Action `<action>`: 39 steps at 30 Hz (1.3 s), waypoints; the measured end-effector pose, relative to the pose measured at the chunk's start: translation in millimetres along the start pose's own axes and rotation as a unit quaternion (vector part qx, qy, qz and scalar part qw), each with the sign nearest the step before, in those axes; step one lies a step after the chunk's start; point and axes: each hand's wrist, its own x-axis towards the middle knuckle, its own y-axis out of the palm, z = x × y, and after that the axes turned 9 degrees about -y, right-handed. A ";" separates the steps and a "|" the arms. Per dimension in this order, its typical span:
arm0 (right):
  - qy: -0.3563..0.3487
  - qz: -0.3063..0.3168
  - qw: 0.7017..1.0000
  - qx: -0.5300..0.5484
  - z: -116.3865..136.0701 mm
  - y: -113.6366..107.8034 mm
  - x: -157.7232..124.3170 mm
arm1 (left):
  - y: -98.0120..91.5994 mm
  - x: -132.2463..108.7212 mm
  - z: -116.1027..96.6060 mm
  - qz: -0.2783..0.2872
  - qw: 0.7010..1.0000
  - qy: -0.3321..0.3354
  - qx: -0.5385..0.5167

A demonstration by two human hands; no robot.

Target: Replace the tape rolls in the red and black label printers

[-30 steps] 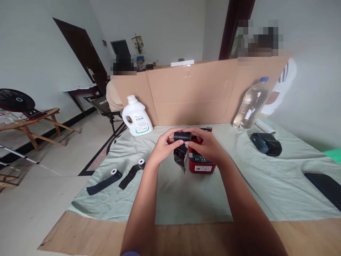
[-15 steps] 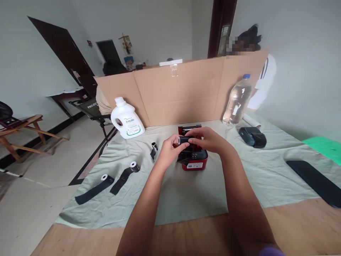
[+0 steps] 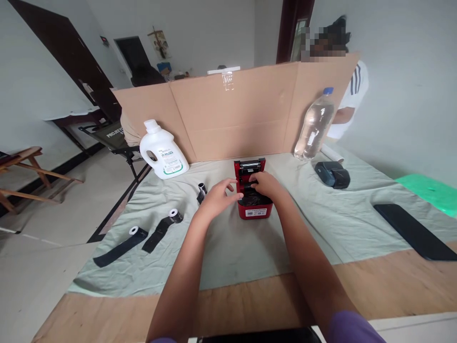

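A red and black device with its lid raised stands on the pale green cloth, a white label on its front. Black material lies in its open body, and a black roll shows partly beside my right fingers. My left hand is at the device's left edge, thumb and fingers apart, holding nothing. Over the right side of the opening, my right hand reaches in with bent fingers; whether it grips the roll is unclear. Two black rolls with loose tails, one and another, lie to the left.
A small black roll lies left of my hands. Behind are a white jug, a cardboard screen and a water bottle. A dark device and black slab lie right. A person sits behind the cardboard.
The black roll went from between both hands down into the red device. My left hand let go and opened; my right hand moved over the device's opening. The view shifted slightly.
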 end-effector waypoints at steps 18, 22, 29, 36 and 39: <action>0.123 -0.246 0.933 0.233 -21.8 -20.9 0.8 | 25.3 -13.8 -26.3 0.044 0.959 0.145 0.241; 0.066 -0.299 0.872 0.382 -21.9 -0.5 7.2 | 26.4 -16.6 -29.5 0.032 0.945 0.177 0.274; 0.078 -0.326 0.847 0.413 -29.0 25.5 -23.8 | 27.8 -20.8 -35.9 0.011 0.926 0.208 0.314; 0.116 -0.266 0.833 0.471 -30.7 41.0 -36.6 | 34.2 -20.8 -36.1 -0.007 0.931 0.211 0.298; 0.111 -0.258 0.849 0.449 -31.1 42.1 -33.0 | 33.4 -21.7 -35.2 0.000 0.931 0.225 0.287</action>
